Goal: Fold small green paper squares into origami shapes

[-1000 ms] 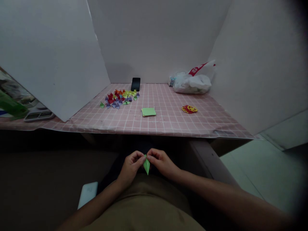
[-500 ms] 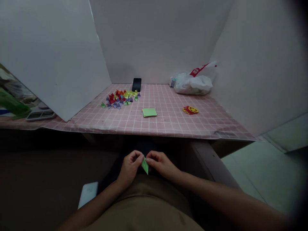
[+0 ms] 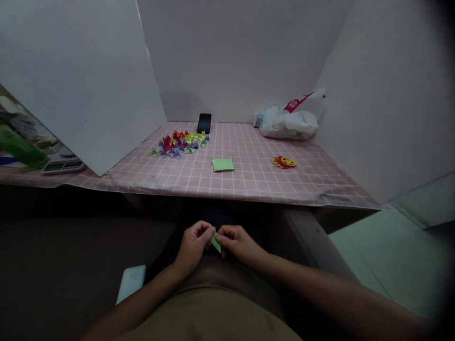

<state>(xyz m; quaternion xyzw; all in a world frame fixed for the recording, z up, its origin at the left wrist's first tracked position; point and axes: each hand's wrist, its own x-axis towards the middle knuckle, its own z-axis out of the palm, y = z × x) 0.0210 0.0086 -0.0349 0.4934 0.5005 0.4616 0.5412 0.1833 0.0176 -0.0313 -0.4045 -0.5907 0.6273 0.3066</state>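
A small folded piece of green paper (image 3: pixel 215 243) is held over my lap, below the table's front edge. My left hand (image 3: pixel 195 244) pinches its upper left part between thumb and fingers. From the other side my right hand (image 3: pixel 239 242) grips its right edge, the thumb lying on the paper. Fingers cover much of the paper, so its full folded shape is hidden. On the table ahead lies a stack of square green paper sheets (image 3: pixel 223 164). Farther left is a cluster of small folded paper figures (image 3: pixel 179 145) in red, orange, yellow, purple and green.
The pink checked table (image 3: pixel 249 182) has white panels around it. A black phone (image 3: pixel 204 123) leans at the back; a white plastic bag (image 3: pixel 289 124) is back right. Red and yellow cutouts (image 3: pixel 284 162) lie right. A scale (image 3: pixel 64 166) sits left, a white device (image 3: pixel 131 283) by my left arm.
The green paper has tilted and less of it shows, as my right thumb has moved over it. The view has shifted slightly; both hands still hold the paper.
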